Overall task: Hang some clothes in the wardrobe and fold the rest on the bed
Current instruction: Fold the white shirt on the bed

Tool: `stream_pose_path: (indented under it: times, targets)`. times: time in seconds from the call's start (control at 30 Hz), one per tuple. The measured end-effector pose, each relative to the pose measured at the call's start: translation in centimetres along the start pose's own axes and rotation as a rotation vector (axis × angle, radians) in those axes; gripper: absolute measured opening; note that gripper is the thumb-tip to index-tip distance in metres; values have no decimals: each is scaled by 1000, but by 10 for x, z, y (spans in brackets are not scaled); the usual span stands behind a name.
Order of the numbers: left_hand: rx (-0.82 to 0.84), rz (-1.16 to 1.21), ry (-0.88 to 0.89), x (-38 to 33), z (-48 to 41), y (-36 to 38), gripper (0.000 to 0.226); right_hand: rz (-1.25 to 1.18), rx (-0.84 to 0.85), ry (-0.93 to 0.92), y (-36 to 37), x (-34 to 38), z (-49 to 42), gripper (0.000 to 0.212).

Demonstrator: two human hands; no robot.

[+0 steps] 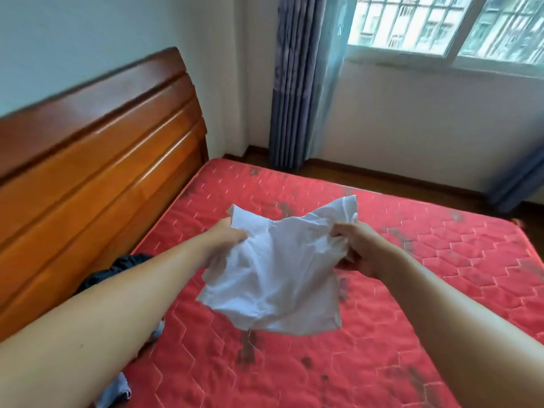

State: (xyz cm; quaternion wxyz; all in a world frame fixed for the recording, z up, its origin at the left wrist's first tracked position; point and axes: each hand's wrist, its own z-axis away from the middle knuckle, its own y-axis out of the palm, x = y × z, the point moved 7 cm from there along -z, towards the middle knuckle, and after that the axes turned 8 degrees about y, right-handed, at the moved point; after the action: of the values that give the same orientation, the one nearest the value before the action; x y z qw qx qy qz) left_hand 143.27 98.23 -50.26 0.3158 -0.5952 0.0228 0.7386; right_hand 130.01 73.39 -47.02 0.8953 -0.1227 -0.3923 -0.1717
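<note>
A white garment (276,272) hangs crumpled in the air above the red quilted mattress (412,304). My left hand (226,235) grips its upper left edge, and my right hand (357,248) grips its upper right edge with bunched cloth between the fingers. Both arms reach forward over the bed. The lower hem of the garment hangs free just above the mattress. Dark clothes (117,269) lie by the headboard, partly hidden under my left forearm. A light blue garment (117,390) shows at the bed's near left edge.
A glossy wooden headboard (97,160) lines the left side of the bed. Blue-grey curtains (294,83) hang in the far corner beside a barred window (447,25). A strip of dark wooden floor (382,178) runs between the mattress and the far wall.
</note>
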Motion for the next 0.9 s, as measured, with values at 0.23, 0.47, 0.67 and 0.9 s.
stream_pose_path:
  times: [0.23, 0.47, 0.67, 0.9]
  targets:
    - [-143, -20, 10, -94, 70, -87, 51, 47, 62, -111, 20, 98, 95, 8]
    - [-370, 15, -43, -142, 202, -165, 79, 148, 236, -261, 70, 149, 206, 8]
    - [-561, 0, -124, -143, 350, -222, 71, 268, 406, -359, 143, 158, 302, 3]
    - [-832, 39, -171, -110, 525, -294, 59, 369, 660, -431, 264, 133, 406, 13]
